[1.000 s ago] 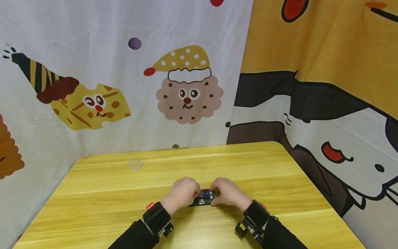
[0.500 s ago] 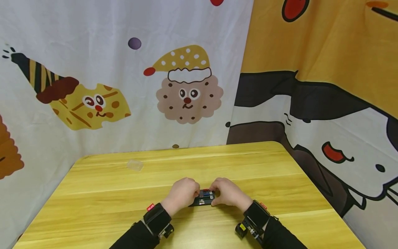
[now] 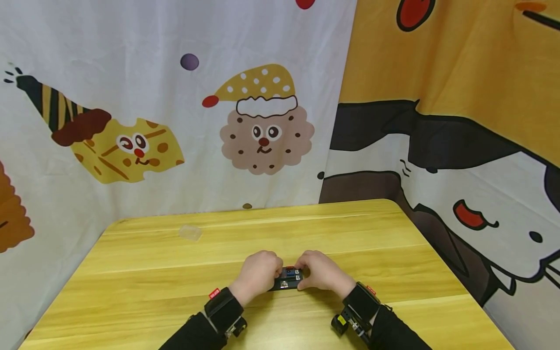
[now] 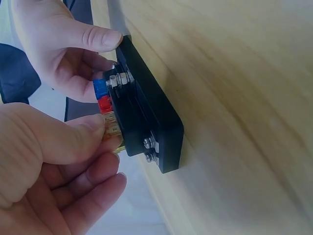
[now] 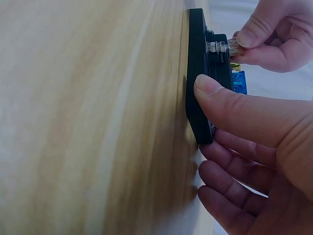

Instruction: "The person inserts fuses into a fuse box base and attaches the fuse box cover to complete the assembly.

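A black fuse block (image 3: 286, 283) lies on the table between both hands, with metal terminal studs along its sides. Several coloured blade fuses stick up from it: a blue fuse (image 4: 100, 88), a red fuse (image 4: 104, 104) and a yellow one (image 5: 235, 66), partly hidden. My left hand (image 3: 258, 273) pinches a clear fuse (image 5: 235, 47) between thumb and index finger at the block's left end. Whether that fuse is fully seated cannot be told. My right hand (image 3: 323, 272) grips the block's right end, its thumb (image 5: 208, 85) against the block's near side.
The wooden table (image 3: 175, 272) carries a small clear plastic piece (image 3: 190, 232) toward its back left. Behind it hang a white printed curtain (image 3: 153, 39) and a yellow, black and white one (image 3: 393, 63). Wrist cameras are strapped to both forearms.
My left hand and wrist have shifted very slightly to the right, still pinching at the block's left end. The right hand and the fuse block stay where they were.
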The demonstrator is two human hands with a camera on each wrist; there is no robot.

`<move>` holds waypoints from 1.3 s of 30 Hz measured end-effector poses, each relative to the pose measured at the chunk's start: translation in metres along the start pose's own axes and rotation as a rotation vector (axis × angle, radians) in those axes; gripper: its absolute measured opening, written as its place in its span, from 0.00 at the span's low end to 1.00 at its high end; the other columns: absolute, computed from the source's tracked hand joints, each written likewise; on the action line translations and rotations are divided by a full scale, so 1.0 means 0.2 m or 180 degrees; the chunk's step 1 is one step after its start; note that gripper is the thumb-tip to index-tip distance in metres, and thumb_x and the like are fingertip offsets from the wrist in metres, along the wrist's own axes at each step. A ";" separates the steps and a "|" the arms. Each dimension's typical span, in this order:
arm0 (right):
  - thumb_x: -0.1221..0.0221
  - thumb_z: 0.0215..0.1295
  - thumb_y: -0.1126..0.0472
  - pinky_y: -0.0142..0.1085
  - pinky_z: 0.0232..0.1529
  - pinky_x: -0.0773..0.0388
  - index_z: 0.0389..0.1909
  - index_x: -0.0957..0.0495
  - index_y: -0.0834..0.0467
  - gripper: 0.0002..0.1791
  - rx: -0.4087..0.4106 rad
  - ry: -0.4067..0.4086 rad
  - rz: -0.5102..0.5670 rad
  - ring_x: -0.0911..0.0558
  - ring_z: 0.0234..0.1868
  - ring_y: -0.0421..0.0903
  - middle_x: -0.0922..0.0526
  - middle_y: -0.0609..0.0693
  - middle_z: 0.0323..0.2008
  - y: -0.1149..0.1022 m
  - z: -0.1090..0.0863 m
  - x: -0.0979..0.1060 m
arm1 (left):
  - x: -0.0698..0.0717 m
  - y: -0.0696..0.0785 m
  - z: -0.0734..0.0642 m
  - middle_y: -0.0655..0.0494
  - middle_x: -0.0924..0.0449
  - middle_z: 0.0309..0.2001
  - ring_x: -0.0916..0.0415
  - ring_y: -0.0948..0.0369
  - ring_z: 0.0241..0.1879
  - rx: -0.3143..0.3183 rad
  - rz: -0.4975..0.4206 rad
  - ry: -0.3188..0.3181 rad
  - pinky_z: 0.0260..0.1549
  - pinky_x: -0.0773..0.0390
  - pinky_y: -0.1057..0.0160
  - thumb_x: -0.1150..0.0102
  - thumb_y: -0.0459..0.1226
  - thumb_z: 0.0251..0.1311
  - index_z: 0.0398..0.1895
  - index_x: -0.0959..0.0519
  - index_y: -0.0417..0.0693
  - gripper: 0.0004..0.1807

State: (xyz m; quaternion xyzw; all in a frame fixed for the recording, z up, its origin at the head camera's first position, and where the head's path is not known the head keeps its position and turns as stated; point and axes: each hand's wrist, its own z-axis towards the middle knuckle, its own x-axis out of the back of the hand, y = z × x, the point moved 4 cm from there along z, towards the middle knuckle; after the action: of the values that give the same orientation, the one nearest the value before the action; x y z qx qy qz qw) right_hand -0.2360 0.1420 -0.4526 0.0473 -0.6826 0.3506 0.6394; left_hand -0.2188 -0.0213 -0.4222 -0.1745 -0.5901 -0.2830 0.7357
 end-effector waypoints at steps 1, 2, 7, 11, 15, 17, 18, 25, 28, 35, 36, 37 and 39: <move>0.21 0.42 0.55 0.40 0.44 0.26 0.38 0.16 0.55 0.21 0.0016 0.0009 -0.0006 0.26 0.38 0.42 0.20 0.44 0.36 0.00 0.00 0.00 | 0.00 0.00 0.00 0.63 0.27 0.21 0.30 0.66 0.23 -0.0002 0.0009 0.0003 0.23 0.27 0.65 0.28 0.32 0.49 0.18 0.22 0.54 0.12; 0.21 0.42 0.55 0.40 0.44 0.26 0.38 0.16 0.55 0.21 0.0025 0.0017 -0.0010 0.26 0.37 0.42 0.20 0.44 0.36 0.00 0.00 0.00 | 0.00 0.00 0.00 0.63 0.27 0.21 0.30 0.66 0.23 -0.0003 0.0018 0.0004 0.22 0.27 0.65 0.28 0.32 0.49 0.18 0.22 0.54 0.12; 0.21 0.42 0.55 0.40 0.45 0.26 0.40 0.16 0.56 0.22 0.0022 0.0024 -0.0001 0.26 0.37 0.42 0.19 0.45 0.37 0.00 0.00 0.00 | 0.00 0.01 0.00 0.63 0.28 0.21 0.30 0.66 0.23 0.0025 0.0045 -0.0020 0.22 0.27 0.66 0.29 0.31 0.50 0.18 0.23 0.53 0.12; 0.21 0.42 0.56 0.41 0.45 0.26 0.40 0.16 0.56 0.22 0.0033 0.0034 -0.0007 0.25 0.38 0.43 0.19 0.45 0.37 0.01 0.00 0.00 | -0.01 0.01 0.01 0.63 0.28 0.21 0.31 0.66 0.23 0.0063 0.0086 -0.0056 0.21 0.28 0.66 0.29 0.31 0.51 0.18 0.24 0.54 0.13; 0.21 0.43 0.55 0.40 0.45 0.26 0.40 0.16 0.56 0.22 0.0034 0.0033 -0.0021 0.25 0.37 0.42 0.19 0.45 0.37 0.01 0.00 0.00 | -0.01 0.01 0.01 0.63 0.29 0.21 0.32 0.66 0.22 0.0100 0.0127 -0.0106 0.21 0.29 0.66 0.30 0.32 0.51 0.18 0.25 0.54 0.14; 0.21 0.43 0.55 0.40 0.45 0.26 0.40 0.16 0.56 0.22 0.0028 0.0029 -0.0016 0.25 0.38 0.42 0.19 0.45 0.37 0.01 0.00 0.00 | -0.01 0.01 0.02 0.63 0.29 0.21 0.32 0.66 0.22 0.0114 0.0134 -0.0117 0.21 0.29 0.65 0.30 0.32 0.51 0.17 0.25 0.54 0.14; 0.21 0.42 0.56 0.40 0.45 0.26 0.40 0.16 0.56 0.22 0.0043 0.0033 -0.0014 0.25 0.37 0.42 0.19 0.45 0.37 0.01 0.00 0.00 | -0.01 0.01 0.02 0.63 0.29 0.20 0.32 0.66 0.22 0.0119 0.0134 -0.0115 0.21 0.29 0.65 0.30 0.32 0.51 0.17 0.25 0.54 0.14; 0.21 0.42 0.55 0.40 0.46 0.26 0.40 0.16 0.56 0.23 0.0030 0.0025 -0.0008 0.25 0.38 0.42 0.19 0.44 0.37 0.01 0.00 0.00 | -0.01 0.02 0.02 0.63 0.29 0.20 0.32 0.65 0.22 0.0156 0.0155 -0.0109 0.20 0.29 0.65 0.29 0.32 0.50 0.18 0.25 0.53 0.13; 0.21 0.42 0.55 0.40 0.46 0.26 0.39 0.16 0.55 0.22 0.0020 0.0016 -0.0034 0.25 0.38 0.42 0.19 0.44 0.37 0.01 0.00 0.00 | -0.01 0.02 0.03 0.62 0.29 0.20 0.32 0.65 0.22 0.0168 0.0180 -0.0124 0.20 0.28 0.64 0.28 0.33 0.50 0.18 0.24 0.53 0.13; 0.21 0.43 0.54 0.41 0.46 0.25 0.39 0.17 0.54 0.22 -0.0022 0.0001 -0.0050 0.25 0.39 0.44 0.20 0.44 0.37 0.01 0.00 0.00 | -0.01 0.03 0.03 0.62 0.28 0.20 0.31 0.65 0.22 0.0167 0.0245 -0.0118 0.20 0.27 0.64 0.28 0.33 0.49 0.19 0.23 0.53 0.12; 0.21 0.43 0.54 0.41 0.46 0.25 0.39 0.17 0.55 0.22 -0.0029 -0.0004 -0.0043 0.25 0.40 0.44 0.20 0.44 0.37 0.01 0.00 0.00 | -0.01 0.03 0.03 0.62 0.28 0.20 0.31 0.65 0.21 0.0167 0.0246 -0.0112 0.19 0.27 0.64 0.28 0.33 0.49 0.19 0.23 0.53 0.12; 0.21 0.43 0.54 0.41 0.47 0.25 0.40 0.17 0.55 0.22 -0.0036 -0.0009 -0.0039 0.24 0.40 0.44 0.20 0.44 0.37 0.00 0.00 0.00 | 0.00 0.03 0.03 0.62 0.28 0.20 0.31 0.65 0.21 0.0167 0.0253 -0.0112 0.19 0.27 0.64 0.28 0.33 0.49 0.19 0.23 0.53 0.12; 0.21 0.43 0.54 0.41 0.47 0.25 0.40 0.17 0.55 0.22 -0.0045 -0.0017 -0.0031 0.24 0.40 0.44 0.21 0.44 0.37 0.00 0.00 0.00 | 0.00 0.03 0.03 0.62 0.27 0.20 0.30 0.65 0.21 0.0167 0.0264 -0.0108 0.19 0.27 0.64 0.28 0.33 0.49 0.19 0.23 0.53 0.12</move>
State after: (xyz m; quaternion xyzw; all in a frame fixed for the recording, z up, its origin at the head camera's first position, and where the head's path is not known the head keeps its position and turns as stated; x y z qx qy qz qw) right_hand -0.2359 0.1428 -0.4527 0.0470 -0.6865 0.3425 0.6397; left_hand -0.2203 -0.0128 -0.4203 -0.1843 -0.6019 -0.2337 0.7410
